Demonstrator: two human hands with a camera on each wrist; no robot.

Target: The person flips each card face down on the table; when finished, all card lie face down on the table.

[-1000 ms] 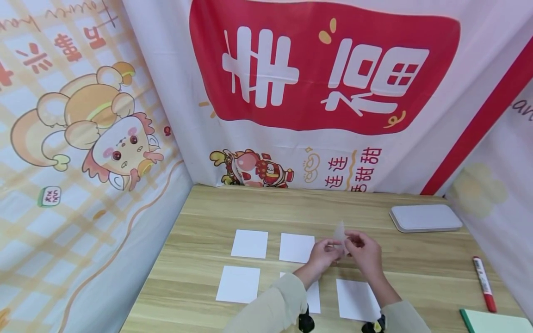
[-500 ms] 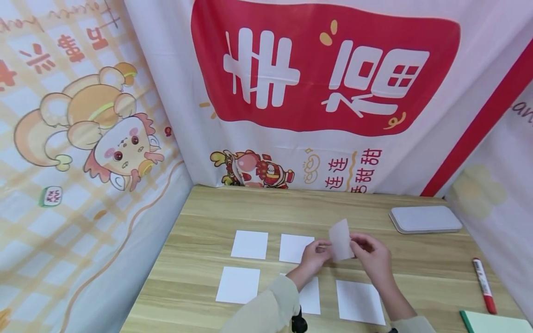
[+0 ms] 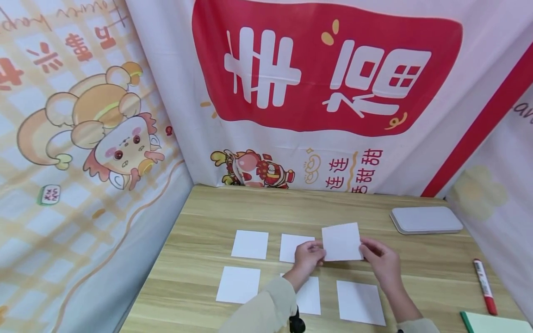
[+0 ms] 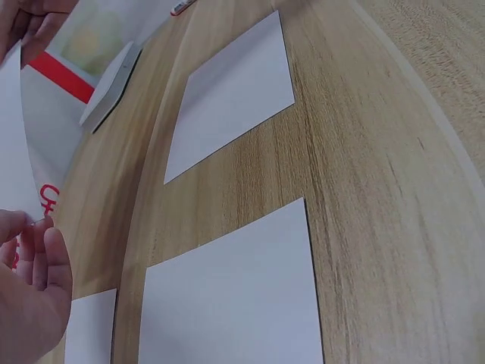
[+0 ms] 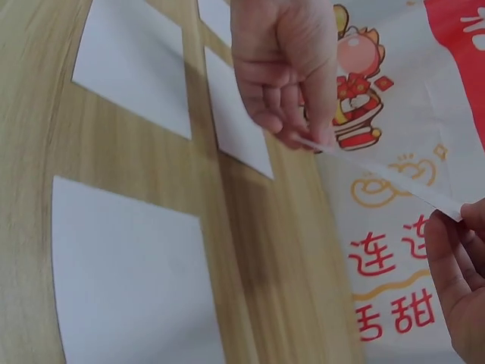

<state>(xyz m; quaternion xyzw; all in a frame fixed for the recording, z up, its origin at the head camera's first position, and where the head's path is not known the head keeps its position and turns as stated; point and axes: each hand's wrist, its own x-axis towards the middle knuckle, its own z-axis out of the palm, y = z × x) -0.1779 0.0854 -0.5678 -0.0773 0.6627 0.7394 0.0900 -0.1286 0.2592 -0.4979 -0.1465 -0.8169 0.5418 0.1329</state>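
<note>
Between both hands a square white sheet of paper (image 3: 341, 242) is held up off the table, its broad face toward the head camera. My left hand (image 3: 307, 257) pinches its left edge between thumb and fingers, and my right hand (image 3: 382, 263) pinches the right edge near the lower corner. In the right wrist view the held paper (image 5: 386, 174) shows nearly edge-on, a thin strip running from hand to hand. Several more white squares lie flat below, among them a sheet (image 3: 360, 303) at the front right and another sheet (image 3: 298, 246) partly behind my left hand.
Two sheets lie at the left, a back one (image 3: 250, 244) and a front one (image 3: 238, 284). A pale flat case (image 3: 426, 219) stands at the back right. A red-capped marker (image 3: 485, 286) and a green-edged pad (image 3: 495, 322) lie at the right. Printed curtains (image 3: 325, 69) surround the wooden table (image 3: 258, 208).
The held paper has turned from nearly edge-on to face the head camera squarely. My hands have spread apart, left hand leftward and right hand rightward, to its opposite edges.
</note>
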